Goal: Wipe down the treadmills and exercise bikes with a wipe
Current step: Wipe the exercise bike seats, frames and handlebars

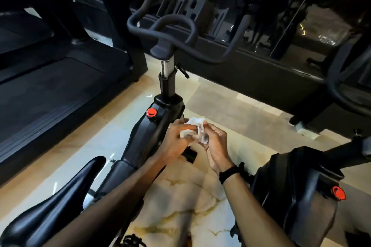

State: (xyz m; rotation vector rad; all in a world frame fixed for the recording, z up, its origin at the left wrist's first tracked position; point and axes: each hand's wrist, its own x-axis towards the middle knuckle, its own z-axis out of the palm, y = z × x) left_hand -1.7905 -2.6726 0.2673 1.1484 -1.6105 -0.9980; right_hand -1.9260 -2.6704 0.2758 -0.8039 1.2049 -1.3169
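Note:
A crumpled white wipe (194,124) is held between both hands just right of a black exercise bike's frame (148,136). My left hand (176,140) pinches the wipe's left side with thumb and fingers. My right hand (215,146), with a black wristband, grips the wipe's right edge. The bike has a red knob (152,112), a black saddle (50,208) at lower left and curved handlebars (170,30) ahead. A black treadmill (50,90) lies to the left.
A second black exercise bike (297,192) with a red knob (338,193) stands at the lower right. Its handlebar (339,78) shows at the right edge. A dark glass wall (261,26) runs behind. Marble floor (180,202) lies between the bikes.

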